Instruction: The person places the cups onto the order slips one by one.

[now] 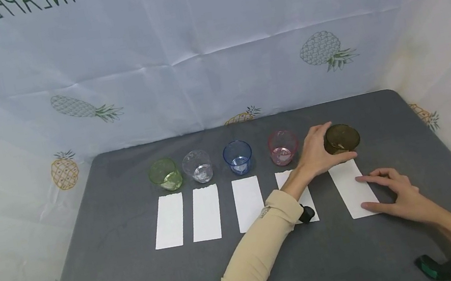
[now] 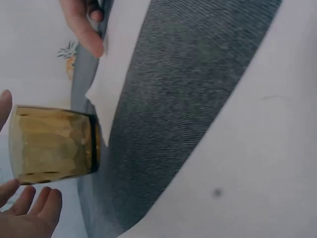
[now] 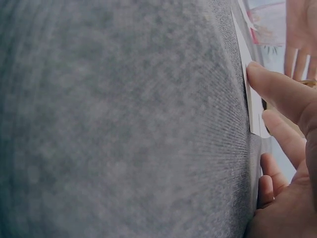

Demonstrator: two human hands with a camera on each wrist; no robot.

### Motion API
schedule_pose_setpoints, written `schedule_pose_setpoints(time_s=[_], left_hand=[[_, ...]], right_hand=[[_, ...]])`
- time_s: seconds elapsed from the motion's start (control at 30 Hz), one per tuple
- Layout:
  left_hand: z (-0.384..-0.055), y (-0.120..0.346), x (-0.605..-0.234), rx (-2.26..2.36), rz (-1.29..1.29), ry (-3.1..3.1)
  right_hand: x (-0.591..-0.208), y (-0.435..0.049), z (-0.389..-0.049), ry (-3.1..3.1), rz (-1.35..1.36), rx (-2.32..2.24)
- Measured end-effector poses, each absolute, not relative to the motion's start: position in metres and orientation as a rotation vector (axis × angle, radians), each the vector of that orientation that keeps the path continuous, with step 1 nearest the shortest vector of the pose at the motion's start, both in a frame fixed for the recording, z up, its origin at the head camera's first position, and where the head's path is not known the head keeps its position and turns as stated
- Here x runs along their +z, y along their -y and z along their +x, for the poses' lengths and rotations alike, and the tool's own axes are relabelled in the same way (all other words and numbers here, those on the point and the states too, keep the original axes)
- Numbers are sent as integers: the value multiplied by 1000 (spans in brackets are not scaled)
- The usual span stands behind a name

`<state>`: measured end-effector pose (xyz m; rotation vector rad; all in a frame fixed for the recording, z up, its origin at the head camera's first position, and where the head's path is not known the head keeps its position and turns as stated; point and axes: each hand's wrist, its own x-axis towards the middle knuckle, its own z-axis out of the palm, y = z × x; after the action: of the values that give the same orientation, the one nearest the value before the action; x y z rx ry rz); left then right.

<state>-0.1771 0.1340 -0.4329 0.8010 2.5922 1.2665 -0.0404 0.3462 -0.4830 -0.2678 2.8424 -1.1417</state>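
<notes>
An amber glass (image 1: 341,138) stands upright behind the rightmost white paper strip (image 1: 352,191). My left hand (image 1: 318,149) spreads around this glass, thumb at its front and fingers at its back. In the left wrist view, a gap shows between the thumb tip and the side of the amber glass (image 2: 54,144), while a fingertip lies right at its rim. My right hand (image 1: 405,200) reaches over the right edge of the rightmost strip, its thumb and index finger apart and touching the paper. In the right wrist view, the thumb (image 3: 277,89) presses on the strip's edge.
Left of the amber glass stand a pink glass (image 1: 283,148), a blue glass (image 1: 238,157), a clear glass (image 1: 197,166) and a green glass (image 1: 165,174). Paper strips lie before them, one partly under my left forearm. A pineapple-print cloth (image 1: 198,85) hangs behind the grey table (image 1: 118,277).
</notes>
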Motion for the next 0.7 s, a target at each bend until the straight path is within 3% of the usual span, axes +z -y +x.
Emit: schedule_pose_setpoints(time_s=[0.7], left_hand=[[-178, -136, -444, 1309, 802, -2622]], right_hand=[[-483, -347, -41, -2831, -252, -1135]])
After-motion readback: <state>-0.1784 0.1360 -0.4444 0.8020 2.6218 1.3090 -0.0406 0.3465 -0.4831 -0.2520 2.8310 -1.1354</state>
